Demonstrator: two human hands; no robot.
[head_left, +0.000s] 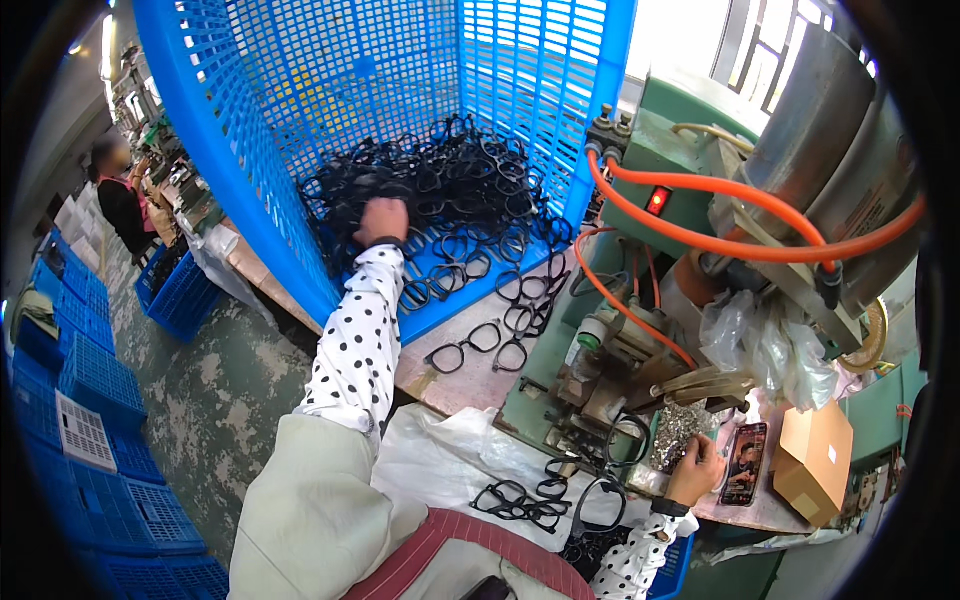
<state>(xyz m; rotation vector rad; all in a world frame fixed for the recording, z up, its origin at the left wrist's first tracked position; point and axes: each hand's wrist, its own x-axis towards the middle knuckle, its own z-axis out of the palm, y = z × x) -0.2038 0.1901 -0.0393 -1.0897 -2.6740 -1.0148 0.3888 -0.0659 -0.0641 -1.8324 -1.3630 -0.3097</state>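
Observation:
My left hand (382, 221) reaches into a large blue plastic basket (285, 255) lying on its side, against a heap of black eyeglass frames (440, 175). Its fingertips are hidden among the frames. My right hand (697, 472) is at the edge of a container of small metal parts (680, 435), fingers bent together; anything between them is too small to make out. Left of it, a single black eyeglass frame (627, 441) stands at the green machine (540, 400). More black frames (520, 505) lie on a white plastic sheet (430, 450) close to me.
Loose frames (465, 347) spill from the basket onto the table. Orange hoses (760, 245) arch over the machine. A phone (744, 464) and an open cardboard box (815, 460) stand right of my right hand. Blue crates (100, 380) line the left; a person (125, 205) sits farther off.

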